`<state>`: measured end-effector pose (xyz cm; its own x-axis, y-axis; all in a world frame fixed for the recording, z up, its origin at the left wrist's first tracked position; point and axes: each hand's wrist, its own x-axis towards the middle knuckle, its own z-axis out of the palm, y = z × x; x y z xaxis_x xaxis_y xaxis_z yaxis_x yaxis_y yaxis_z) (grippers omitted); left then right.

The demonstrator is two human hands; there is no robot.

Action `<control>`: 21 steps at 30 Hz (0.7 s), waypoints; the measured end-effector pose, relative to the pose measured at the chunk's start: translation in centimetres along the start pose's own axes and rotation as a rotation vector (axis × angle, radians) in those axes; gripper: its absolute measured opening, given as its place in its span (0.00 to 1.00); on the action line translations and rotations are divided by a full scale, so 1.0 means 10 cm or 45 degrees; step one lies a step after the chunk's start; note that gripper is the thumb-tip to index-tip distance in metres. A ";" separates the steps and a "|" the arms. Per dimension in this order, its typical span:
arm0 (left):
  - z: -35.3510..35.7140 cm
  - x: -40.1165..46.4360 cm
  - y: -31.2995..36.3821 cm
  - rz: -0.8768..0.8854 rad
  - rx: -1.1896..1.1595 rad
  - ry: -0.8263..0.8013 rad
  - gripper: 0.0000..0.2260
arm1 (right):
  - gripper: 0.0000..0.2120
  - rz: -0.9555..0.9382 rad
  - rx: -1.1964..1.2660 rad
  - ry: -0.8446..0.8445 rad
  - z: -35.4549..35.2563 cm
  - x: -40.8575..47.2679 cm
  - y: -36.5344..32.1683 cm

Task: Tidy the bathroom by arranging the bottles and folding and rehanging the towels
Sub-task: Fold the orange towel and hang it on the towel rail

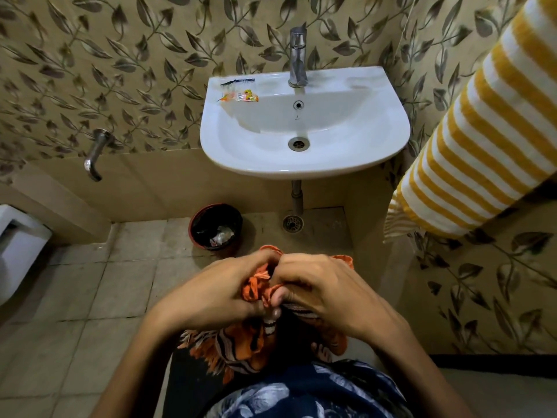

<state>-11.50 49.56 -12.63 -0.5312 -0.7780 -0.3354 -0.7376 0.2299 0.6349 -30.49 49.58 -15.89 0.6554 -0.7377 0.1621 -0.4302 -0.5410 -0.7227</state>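
Note:
An orange towel (241,348) with black and white stripes and a fringed edge is bunched up in front of my body, low in the head view. My left hand (217,291) grips the bunched cloth from the left, fingers curled round it. My right hand (319,285) grips it from the right, thumb tucked under a fold. The two hands touch each other over the cloth. A yellow-and-white striped towel (482,131) hangs folded at the upper right, by the wall. No bottles are in sight.
A white wall-mounted sink (304,164) with a chrome tap (298,55) is straight ahead; a dark comb (238,82) and small sachets (241,96) lie on its left rim. A dark red bin (215,226) stands on the floor below. A wall spout (95,155) and a toilet (18,245) are at the left.

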 end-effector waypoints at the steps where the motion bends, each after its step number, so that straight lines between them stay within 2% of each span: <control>1: 0.00 0.01 0.00 0.004 0.064 -0.013 0.15 | 0.15 0.003 0.019 -0.003 -0.01 0.00 0.01; 3: -0.03 0.00 -0.01 0.007 0.125 0.022 0.04 | 0.13 0.024 0.040 -0.003 -0.05 -0.01 0.06; 4: -0.05 -0.02 -0.03 -0.002 0.136 0.050 0.03 | 0.14 0.053 0.004 0.003 -0.08 -0.03 0.10; 9: -0.35 -0.28 -0.19 -0.149 0.060 0.219 0.08 | 0.22 0.303 -0.266 -0.133 -0.24 -0.22 0.37; 12: -0.53 -0.40 -0.27 -0.182 0.004 0.228 0.11 | 0.14 0.432 -0.217 -0.250 -0.24 -0.36 0.49; 15: -0.53 -0.39 -0.26 -0.236 -0.073 0.256 0.10 | 0.09 0.460 -0.130 -0.256 -0.21 -0.37 0.50; 17: -0.48 -0.32 -0.27 -0.305 -0.260 0.427 0.10 | 0.07 0.506 -0.084 -0.200 -0.24 -0.35 0.50; 20: -0.37 -0.19 -0.39 -0.546 -0.624 0.794 0.15 | 0.06 0.647 -0.059 -0.138 -0.31 -0.36 0.53; 21: -0.33 -0.14 -0.42 -0.633 -0.692 0.865 0.14 | 0.06 0.692 -0.101 -0.122 -0.31 -0.36 0.54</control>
<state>-6.28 47.78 -12.56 0.2619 -0.9210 -0.2883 -0.4306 -0.3788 0.8192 -37.11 48.09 -18.24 0.3777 -0.8811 -0.2844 -0.7650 -0.1239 -0.6320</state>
